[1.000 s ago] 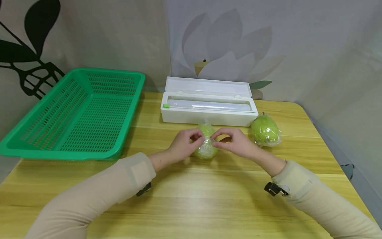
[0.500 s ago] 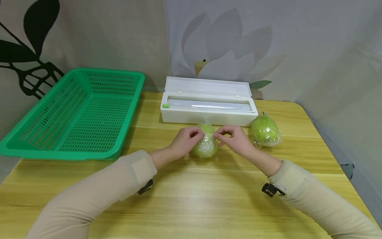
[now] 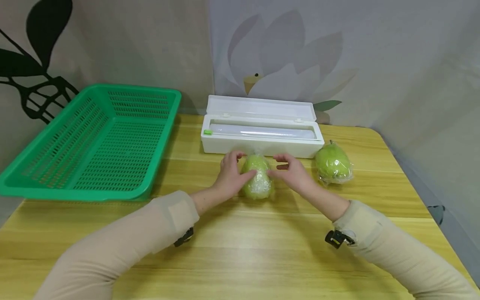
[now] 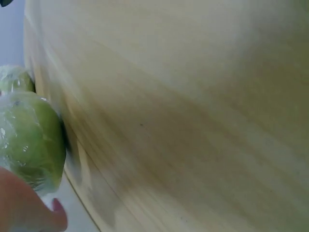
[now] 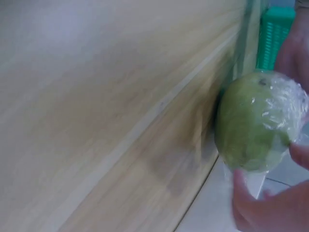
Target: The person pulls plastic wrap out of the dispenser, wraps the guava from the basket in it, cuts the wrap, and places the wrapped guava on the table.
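Observation:
A green pear (image 3: 258, 186) wrapped in clear cling film lies on the table between the two hands. My left hand (image 3: 229, 177) is at its left side, fingers spread, thumb on the film. To its right, my right hand (image 3: 294, 174) has thumb and fingers parted, the thumb at the film near the top. In the right wrist view the film on the pear (image 5: 251, 121) looks crinkled and shiny, with the fingers of the right hand (image 5: 275, 208) close to it. The left wrist view shows the pear (image 4: 29, 135) above part of the left hand (image 4: 24, 208).
A white cling film box (image 3: 258, 146) stands behind the pear, lid raised, a film roll (image 3: 262, 131) inside. Another wrapped pear (image 3: 333, 162) lies at the box's right end. On the left is a green plastic basket (image 3: 86, 194). A wall cloth hangs behind the wooden table (image 3: 240, 250).
Both hands had fingertips pinched at the film on the pear. Now their fingers have parted and spread towards the pear's far sides. The pear stays in about the same place.

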`<move>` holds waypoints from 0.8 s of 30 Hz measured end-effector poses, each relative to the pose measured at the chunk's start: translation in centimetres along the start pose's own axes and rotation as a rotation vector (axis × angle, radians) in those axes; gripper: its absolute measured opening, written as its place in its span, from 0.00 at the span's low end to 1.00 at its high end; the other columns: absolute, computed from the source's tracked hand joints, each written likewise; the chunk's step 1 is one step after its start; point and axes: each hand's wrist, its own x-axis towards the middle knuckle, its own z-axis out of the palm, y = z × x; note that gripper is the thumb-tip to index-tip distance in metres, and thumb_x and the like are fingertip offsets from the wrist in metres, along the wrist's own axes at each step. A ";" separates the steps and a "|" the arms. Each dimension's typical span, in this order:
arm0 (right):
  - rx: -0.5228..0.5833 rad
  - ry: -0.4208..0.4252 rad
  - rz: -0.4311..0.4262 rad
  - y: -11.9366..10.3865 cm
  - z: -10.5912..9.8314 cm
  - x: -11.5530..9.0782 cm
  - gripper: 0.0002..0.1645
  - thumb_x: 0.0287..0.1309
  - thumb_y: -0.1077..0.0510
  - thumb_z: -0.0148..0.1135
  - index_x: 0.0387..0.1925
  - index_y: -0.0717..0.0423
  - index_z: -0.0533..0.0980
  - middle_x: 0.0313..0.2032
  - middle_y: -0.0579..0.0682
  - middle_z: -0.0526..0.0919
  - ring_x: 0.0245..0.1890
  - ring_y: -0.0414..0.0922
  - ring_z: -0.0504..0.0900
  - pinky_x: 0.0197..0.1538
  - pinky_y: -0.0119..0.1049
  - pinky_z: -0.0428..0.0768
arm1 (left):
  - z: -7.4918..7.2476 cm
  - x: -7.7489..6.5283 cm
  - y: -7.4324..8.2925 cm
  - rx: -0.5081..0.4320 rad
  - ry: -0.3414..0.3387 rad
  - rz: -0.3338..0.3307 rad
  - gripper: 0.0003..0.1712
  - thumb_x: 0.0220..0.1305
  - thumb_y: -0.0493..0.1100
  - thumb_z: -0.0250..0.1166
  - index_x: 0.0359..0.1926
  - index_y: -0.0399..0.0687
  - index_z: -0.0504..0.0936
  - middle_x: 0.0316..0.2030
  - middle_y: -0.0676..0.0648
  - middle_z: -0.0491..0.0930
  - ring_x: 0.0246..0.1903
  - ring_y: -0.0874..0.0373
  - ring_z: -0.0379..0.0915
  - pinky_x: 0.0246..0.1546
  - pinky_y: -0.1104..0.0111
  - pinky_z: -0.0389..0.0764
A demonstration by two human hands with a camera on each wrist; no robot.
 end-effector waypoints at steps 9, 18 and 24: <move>0.362 -0.255 0.168 0.8 -0.4 0.6 0.35 0.65 0.62 0.49 0.69 0.68 0.49 0.58 0.66 0.69 0.45 0.45 0.79 0.56 0.38 0.78 | -0.7 0.8 0.2 -0.196 -0.267 -0.318 0.48 0.61 0.52 0.59 0.71 0.35 0.44 0.67 0.33 0.57 0.63 0.40 0.61 0.64 0.53 0.66; 0.230 -0.253 0.078 1.7 -1.0 0.6 0.35 0.64 0.60 0.51 0.69 0.64 0.53 0.65 0.68 0.61 0.55 0.54 0.75 0.60 0.46 0.74 | -1.0 1.5 -0.1 -0.262 -0.437 -0.326 0.37 0.65 0.49 0.53 0.67 0.30 0.55 0.62 0.33 0.65 0.59 0.41 0.66 0.58 0.57 0.74; -0.041 -0.106 -0.028 0.9 -0.9 0.2 0.31 0.59 0.56 0.60 0.63 0.61 0.67 0.60 0.65 0.69 0.55 0.57 0.74 0.52 0.47 0.79 | -0.9 1.3 0.2 -0.259 -0.393 -0.339 0.39 0.62 0.50 0.54 0.68 0.34 0.53 0.64 0.35 0.62 0.61 0.41 0.64 0.58 0.55 0.73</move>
